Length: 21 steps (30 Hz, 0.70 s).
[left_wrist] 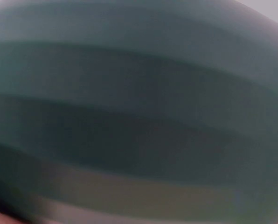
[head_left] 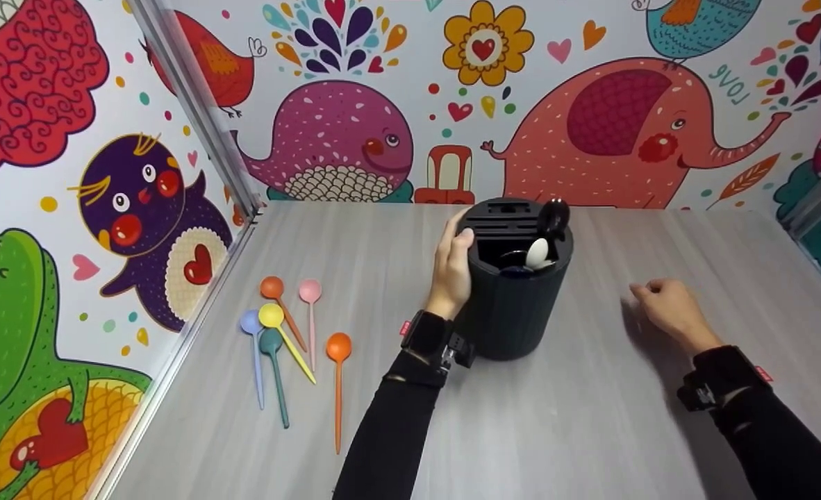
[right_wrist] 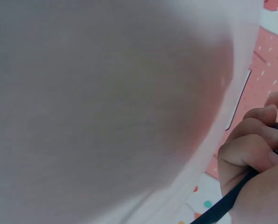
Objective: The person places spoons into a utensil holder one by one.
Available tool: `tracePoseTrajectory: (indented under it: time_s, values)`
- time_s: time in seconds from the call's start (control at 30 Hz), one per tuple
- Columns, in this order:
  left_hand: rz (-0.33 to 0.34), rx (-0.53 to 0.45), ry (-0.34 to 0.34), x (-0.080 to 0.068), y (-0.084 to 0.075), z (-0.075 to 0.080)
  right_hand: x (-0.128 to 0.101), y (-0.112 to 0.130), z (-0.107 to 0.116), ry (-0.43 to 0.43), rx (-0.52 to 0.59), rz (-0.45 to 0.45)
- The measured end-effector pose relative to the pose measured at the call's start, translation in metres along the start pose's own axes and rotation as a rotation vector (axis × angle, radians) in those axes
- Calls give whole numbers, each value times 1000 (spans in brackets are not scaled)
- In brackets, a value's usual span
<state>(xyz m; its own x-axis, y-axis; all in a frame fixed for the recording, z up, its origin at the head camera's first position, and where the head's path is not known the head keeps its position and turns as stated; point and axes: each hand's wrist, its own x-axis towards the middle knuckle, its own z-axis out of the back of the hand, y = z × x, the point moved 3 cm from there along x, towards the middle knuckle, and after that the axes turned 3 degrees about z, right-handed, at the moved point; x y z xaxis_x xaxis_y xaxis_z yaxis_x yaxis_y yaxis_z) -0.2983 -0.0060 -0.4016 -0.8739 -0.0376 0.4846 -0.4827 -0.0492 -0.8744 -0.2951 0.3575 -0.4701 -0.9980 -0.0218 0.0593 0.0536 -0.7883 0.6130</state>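
Left hand (head_left: 452, 267) steadies a dark utensil holder (head_left: 511, 312)

Head view: The left hand grasps the holder high on its side, thumb at the rim. The holder is just right of that hand, between both hands. A black utensil (head_left: 555, 215) and a white utensil (head_left: 537, 252) stand in it. The right hand (head_left: 671, 312) is apart to the right, fingers curled. Six coloured spoons (head_left: 271, 316) lie left of the left hand.

Left wrist view: The holder's ribbed wall, blurred, spreads before the left hand.

Right wrist view: Curled right fingers meet a dark strip (right_wrist: 223, 207); whether they grip it, I cannot tell.
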Motion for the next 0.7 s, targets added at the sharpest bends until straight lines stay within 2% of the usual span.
tracePoseTrajectory:
  time_s: [0.23, 0.57, 0.7]
  values:
    - [12, 10, 3, 0, 0, 0, -4, 26, 1, 7, 94, -10]
    - [11, -7, 0, 0, 0, -1, -8, 73, 3, 7, 373, 52]
    - [4, -14, 4, 0, -1, -1, -11, 94, 6, 15, 547, 84]
